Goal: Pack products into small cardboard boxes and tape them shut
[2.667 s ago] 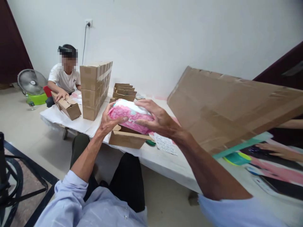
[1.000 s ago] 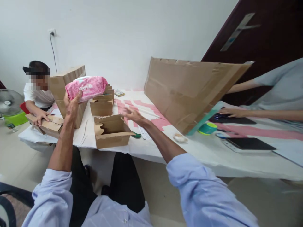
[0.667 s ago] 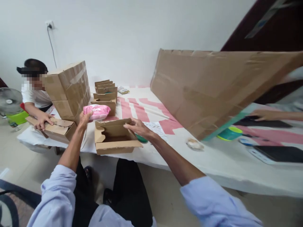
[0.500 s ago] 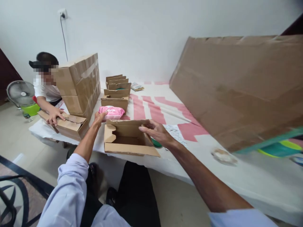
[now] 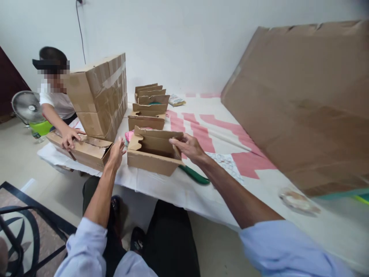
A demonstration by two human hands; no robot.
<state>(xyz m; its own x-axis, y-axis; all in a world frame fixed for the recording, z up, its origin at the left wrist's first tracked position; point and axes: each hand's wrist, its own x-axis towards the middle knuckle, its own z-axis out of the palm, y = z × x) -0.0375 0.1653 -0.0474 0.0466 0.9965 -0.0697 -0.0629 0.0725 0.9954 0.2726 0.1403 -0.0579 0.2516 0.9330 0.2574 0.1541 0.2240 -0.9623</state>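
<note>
An open cardboard box [image 5: 152, 161] stands at the table's front edge, its back flap raised. My right hand [image 5: 190, 148] pinches the box's right end between thumb and fingers. My left hand [image 5: 115, 154] holds nothing, its fingers apart, left of the box and close to a closed carton [image 5: 89, 152]. Behind the open box's left end peeks a pink plastic pack [image 5: 128, 135], mostly hidden. A dark green curved object [image 5: 196, 175] lies on the cloth at the box's right, partly covered by my right hand and the box.
A co-worker's hand [image 5: 70, 137] rests on the closed carton. Taped cartons [image 5: 99, 92] are stacked at the left. Behind my box runs a row of open boxes [image 5: 147, 122]. A large cardboard sheet [image 5: 300, 107] leans at the right, near a clear-wrapped item [image 5: 300, 202].
My left hand has let go of the pink pack, which is now behind the open box. My right hand has pushed the box away from the table's edge, uncovering more of the green object.
</note>
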